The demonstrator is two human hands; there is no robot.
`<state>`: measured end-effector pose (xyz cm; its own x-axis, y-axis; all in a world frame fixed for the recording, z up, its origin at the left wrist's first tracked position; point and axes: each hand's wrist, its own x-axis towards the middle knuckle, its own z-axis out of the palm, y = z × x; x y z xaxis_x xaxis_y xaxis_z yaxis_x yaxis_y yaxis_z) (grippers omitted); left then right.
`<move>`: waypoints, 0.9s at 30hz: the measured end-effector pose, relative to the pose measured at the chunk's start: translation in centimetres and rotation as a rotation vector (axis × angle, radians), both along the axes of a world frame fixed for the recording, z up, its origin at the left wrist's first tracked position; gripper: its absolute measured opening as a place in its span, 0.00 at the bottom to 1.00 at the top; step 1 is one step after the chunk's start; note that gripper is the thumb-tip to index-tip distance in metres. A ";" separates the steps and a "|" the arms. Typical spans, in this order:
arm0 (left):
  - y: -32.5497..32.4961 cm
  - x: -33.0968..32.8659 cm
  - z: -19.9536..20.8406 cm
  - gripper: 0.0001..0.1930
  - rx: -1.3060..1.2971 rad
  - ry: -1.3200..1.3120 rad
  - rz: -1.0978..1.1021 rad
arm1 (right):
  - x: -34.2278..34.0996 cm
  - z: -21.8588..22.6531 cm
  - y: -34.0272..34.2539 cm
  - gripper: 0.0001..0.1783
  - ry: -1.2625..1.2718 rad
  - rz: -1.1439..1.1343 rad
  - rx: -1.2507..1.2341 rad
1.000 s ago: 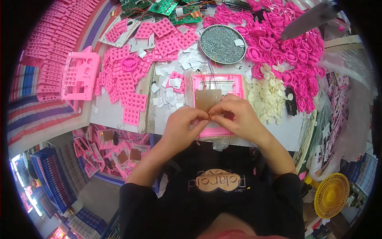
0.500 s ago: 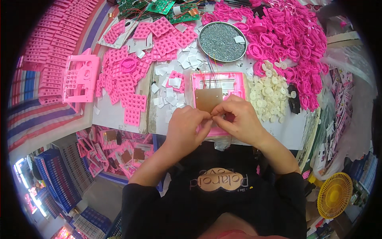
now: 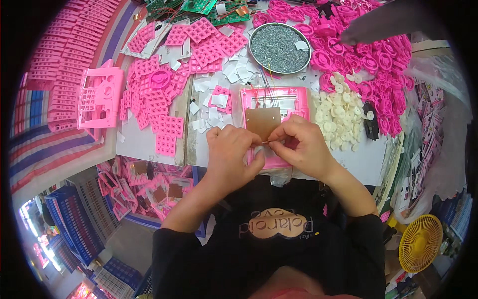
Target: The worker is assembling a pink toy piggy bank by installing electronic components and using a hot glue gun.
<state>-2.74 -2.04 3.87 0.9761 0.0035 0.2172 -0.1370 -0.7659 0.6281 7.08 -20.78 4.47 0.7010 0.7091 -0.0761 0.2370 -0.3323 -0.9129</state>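
A pink plastic housing point(image 3: 301, 94) lies in front of me with a brown square board point(image 3: 263, 121) over its near part. Several thin dark wires point(image 3: 266, 92) run up from behind the board. At the board's lower edge, my right hand point(image 3: 303, 149) pinches a thin coppery wire point(image 3: 266, 142) between thumb and forefinger. My left hand point(image 3: 231, 154) is just to the left of it, thumb and forefinger apart and the other fingers curled. Its forefinger tip is close to the wire's end; whether they touch is too small to tell.
Behind the housing stands a round metal tray point(image 3: 280, 50) of small screws. White discs point(image 3: 341, 117) and magenta rings point(image 3: 368, 55) are heaped on the right. Pink keypads point(image 3: 154, 102) and white squares point(image 3: 214, 117) lie left. A blurred grey shape point(image 3: 398, 22) hangs at upper right.
My left thumb has moved away from its forefinger, and a thin wire now shows in my right fingertips. The grey shape has come in at the upper right.
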 end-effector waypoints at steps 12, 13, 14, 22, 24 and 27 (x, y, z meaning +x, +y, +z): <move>-0.4 0.1 -0.5 0.09 -0.044 -0.058 0.004 | -0.1 0.2 0.3 0.06 -0.035 -0.035 0.029; -0.5 0.1 -0.4 0.09 -0.040 -0.059 0.004 | -0.1 0.3 0.3 0.06 -0.038 -0.031 0.023; -0.5 0.1 -0.4 0.09 -0.041 -0.044 0.001 | 0.0 0.3 0.3 0.06 -0.040 -0.026 0.019; -0.4 -0.1 -0.9 0.06 -0.185 0.064 0.005 | 0.0 -0.2 0.6 0.12 -0.505 0.013 0.077; -0.5 -0.2 -0.6 0.05 -0.351 0.141 0.043 | -0.4 -0.3 0.7 0.12 -0.637 0.018 0.125; -0.9 -0.2 -0.6 0.04 -0.526 0.162 0.079 | -2.2 0.1 0.4 0.12 -0.411 -0.023 0.161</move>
<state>-2.98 -2.95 3.27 0.9892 0.1458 0.0135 0.0384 -0.3474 0.9369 4.87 -20.35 4.58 0.6658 0.6731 0.3220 0.5851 -0.2033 -0.7851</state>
